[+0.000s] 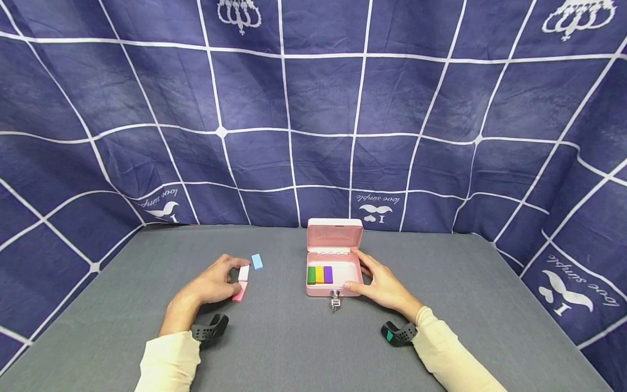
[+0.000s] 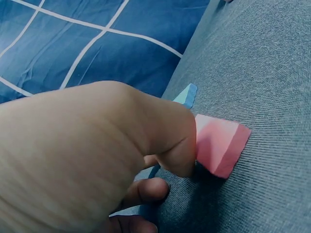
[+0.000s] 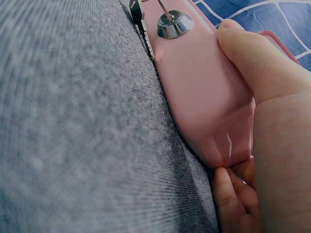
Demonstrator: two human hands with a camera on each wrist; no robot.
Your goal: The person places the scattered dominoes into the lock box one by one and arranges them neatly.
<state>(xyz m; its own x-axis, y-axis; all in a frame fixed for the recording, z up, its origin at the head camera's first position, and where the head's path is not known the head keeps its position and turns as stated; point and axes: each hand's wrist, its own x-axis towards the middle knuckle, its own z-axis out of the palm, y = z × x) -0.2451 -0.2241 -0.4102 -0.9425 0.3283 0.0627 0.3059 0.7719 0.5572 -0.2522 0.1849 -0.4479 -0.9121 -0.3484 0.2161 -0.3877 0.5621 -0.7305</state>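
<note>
In the head view, my left hand [image 1: 215,280] reaches over a white block [image 1: 244,273], its index finger at the far end and thumb at the near end. Directly below lies a pink block [image 1: 239,292], end to end with the white one; the left wrist view shows the pink block [image 2: 218,145] beside the thumb. A light-blue block [image 1: 257,262] lies just beyond. My right hand [image 1: 382,283] grips the right side of an open pink cash box [image 1: 334,292], thumb over the front rim, fingers along the side. Green [image 1: 311,275], yellow [image 1: 320,275] and purple [image 1: 328,275] blocks stand inside it, on the left.
Keys [image 1: 335,303] hang from the lock [image 3: 174,24] on the box's front. The box's lid [image 1: 335,236] leans back on its hinges. A grey cloth [image 1: 289,348] covers the table, and a blue curtain with white lines [image 1: 323,109] rises behind.
</note>
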